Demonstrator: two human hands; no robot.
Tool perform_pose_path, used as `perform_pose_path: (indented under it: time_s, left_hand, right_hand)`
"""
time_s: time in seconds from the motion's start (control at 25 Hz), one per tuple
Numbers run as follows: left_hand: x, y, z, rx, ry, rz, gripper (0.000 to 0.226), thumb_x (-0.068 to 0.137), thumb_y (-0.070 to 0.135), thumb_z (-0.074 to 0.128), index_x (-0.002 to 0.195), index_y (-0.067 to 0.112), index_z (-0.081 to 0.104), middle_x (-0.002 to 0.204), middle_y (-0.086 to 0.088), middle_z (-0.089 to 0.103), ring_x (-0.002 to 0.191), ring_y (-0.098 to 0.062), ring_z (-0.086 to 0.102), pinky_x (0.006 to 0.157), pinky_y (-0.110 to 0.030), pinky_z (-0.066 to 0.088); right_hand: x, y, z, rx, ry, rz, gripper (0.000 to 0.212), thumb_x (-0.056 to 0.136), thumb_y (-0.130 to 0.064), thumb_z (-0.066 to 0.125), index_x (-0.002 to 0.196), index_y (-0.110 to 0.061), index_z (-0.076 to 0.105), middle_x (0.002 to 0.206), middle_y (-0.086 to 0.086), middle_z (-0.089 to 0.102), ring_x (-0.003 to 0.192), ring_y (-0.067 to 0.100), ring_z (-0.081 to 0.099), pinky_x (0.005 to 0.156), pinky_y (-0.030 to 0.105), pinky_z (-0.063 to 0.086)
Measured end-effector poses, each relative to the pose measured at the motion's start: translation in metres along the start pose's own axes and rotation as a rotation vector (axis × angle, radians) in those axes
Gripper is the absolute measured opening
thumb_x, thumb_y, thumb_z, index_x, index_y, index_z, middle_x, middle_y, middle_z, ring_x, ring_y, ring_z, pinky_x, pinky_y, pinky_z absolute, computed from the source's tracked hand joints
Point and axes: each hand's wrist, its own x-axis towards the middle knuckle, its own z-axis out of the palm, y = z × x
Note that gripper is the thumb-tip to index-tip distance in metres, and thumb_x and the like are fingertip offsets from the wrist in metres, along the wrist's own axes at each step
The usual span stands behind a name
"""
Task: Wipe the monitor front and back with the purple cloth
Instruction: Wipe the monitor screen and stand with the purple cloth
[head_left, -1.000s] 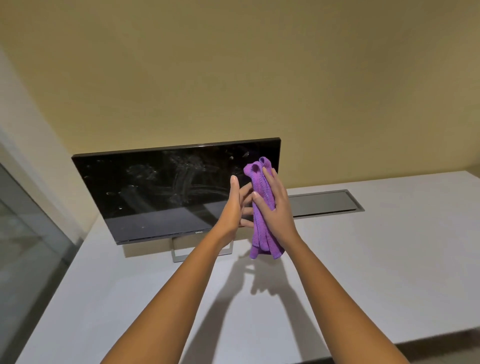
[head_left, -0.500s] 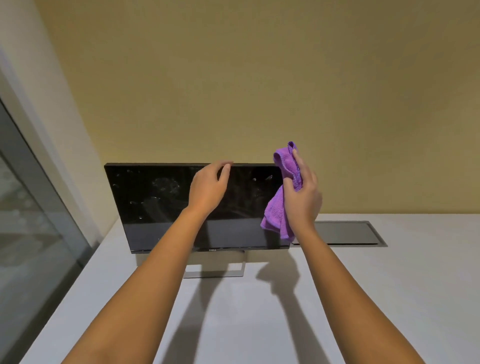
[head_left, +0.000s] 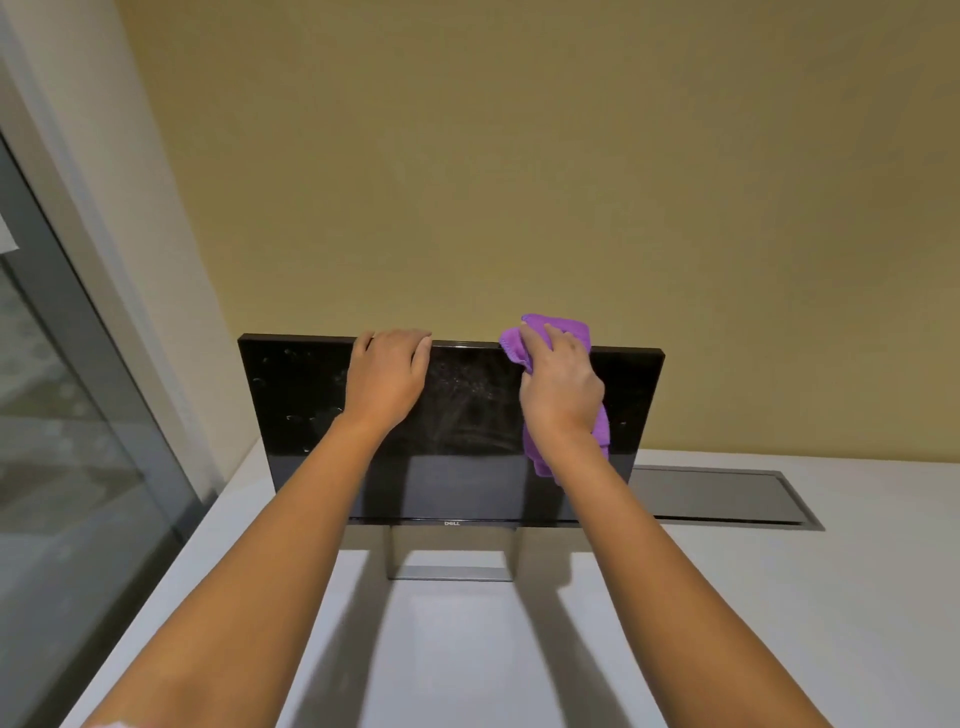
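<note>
- One monitor (head_left: 467, 431): flat, glossy black, smudged, near counter (head_left: 727, 597) back edge.
- One purple cloth (head_left: 558, 332), nubby, bunched in right hand (head_left: 561, 395).
- Left hand (head_left: 387, 376) curled over top edge.

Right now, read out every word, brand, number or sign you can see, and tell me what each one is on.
"DELL": small pale logo on the bottom bezel of the monitor, centred just above its stand.
Nothing else is readable: no text shows on the purple cloth, the wall or the desk.
</note>
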Motion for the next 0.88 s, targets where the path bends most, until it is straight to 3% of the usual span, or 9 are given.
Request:
perform_pose_path:
  time_s: [0.08,0.16,0.28,0.36,0.52,0.68,0.76,0.88]
  left_hand:
    - [-0.001,-0.005,0.002,0.012,0.028,0.037,0.036,0.101,0.028,0.032,0.117,0.018,0.063,0.116,0.001,0.066,0.112,-0.017,0.056,0.105,-0.038,0.028]
    - [-0.002,-0.012,0.004,0.021,0.053,0.069,0.038,0.100,0.028,0.030,0.112,0.019,0.065,0.112,0.002,0.067,0.109,-0.016,0.057,0.101,-0.036,0.030]
    - [-0.002,-0.025,0.005,0.018,0.107,0.092,0.042,0.099,0.030,0.027,0.113,0.017,0.065,0.112,0.003,0.067,0.109,-0.014,0.057,0.100,-0.034,0.032]
    - [-0.003,-0.034,0.005,0.011,0.151,0.104,0.043,0.100,0.030,0.027,0.115,0.015,0.065,0.112,0.002,0.068,0.108,-0.014,0.058,0.100,-0.033,0.033]
    - [-0.005,-0.055,0.001,0.011,0.245,0.127,0.041,0.100,0.027,0.030,0.113,0.013,0.066,0.108,0.000,0.069,0.105,-0.016,0.060,0.099,-0.032,0.034]
    - [-0.005,-0.069,-0.002,0.009,0.282,0.151,0.040,0.100,0.027,0.031,0.112,0.013,0.067,0.108,-0.001,0.068,0.104,-0.016,0.060,0.099,-0.032,0.033]
    - [-0.004,-0.069,-0.001,0.001,0.282,0.142,0.041,0.099,0.028,0.031,0.113,0.013,0.067,0.108,-0.001,0.069,0.104,-0.016,0.060,0.100,-0.033,0.034]
    - [0.000,-0.070,0.002,-0.010,0.292,0.137,0.040,0.099,0.027,0.031,0.113,0.013,0.066,0.108,-0.001,0.069,0.104,-0.017,0.060,0.099,-0.033,0.033]
  right_hand:
    - [-0.007,-0.038,0.008,0.051,0.039,-0.092,0.058,0.065,-0.011,0.080,0.119,-0.025,0.064,0.118,0.005,0.065,0.110,0.025,0.060,0.054,0.031,0.052]
    - [-0.011,-0.065,0.014,0.042,0.025,-0.181,0.056,0.053,-0.011,0.086,0.105,-0.025,0.071,0.100,0.000,0.071,0.095,0.024,0.067,0.043,0.024,0.047]
    - [-0.008,-0.065,0.017,0.048,0.091,-0.263,0.051,0.059,-0.007,0.081,0.105,-0.027,0.070,0.097,-0.004,0.070,0.092,0.021,0.066,0.043,0.023,0.045]
    - [-0.005,-0.042,0.015,0.016,0.120,-0.220,0.050,0.063,-0.003,0.075,0.106,-0.027,0.069,0.099,-0.003,0.069,0.093,0.021,0.065,0.046,0.024,0.046]
    - [0.000,0.026,-0.001,-0.004,0.156,0.135,0.050,0.076,0.000,0.060,0.117,-0.028,0.065,0.116,0.003,0.064,0.107,0.028,0.058,0.066,0.035,0.049]
    - [0.014,0.038,0.000,-0.039,0.194,0.340,0.042,0.080,0.000,0.053,0.113,-0.023,0.067,0.117,0.008,0.062,0.108,0.034,0.054,0.070,0.037,0.045]
    - [0.015,0.000,0.008,-0.025,0.224,0.323,0.035,0.077,0.001,0.056,0.102,-0.020,0.070,0.107,0.009,0.065,0.102,0.033,0.057,0.064,0.035,0.045]
    - [0.001,-0.075,0.029,0.027,0.301,0.070,0.032,0.063,-0.001,0.065,0.085,-0.022,0.072,0.084,0.002,0.068,0.080,0.027,0.065,0.047,0.026,0.044]
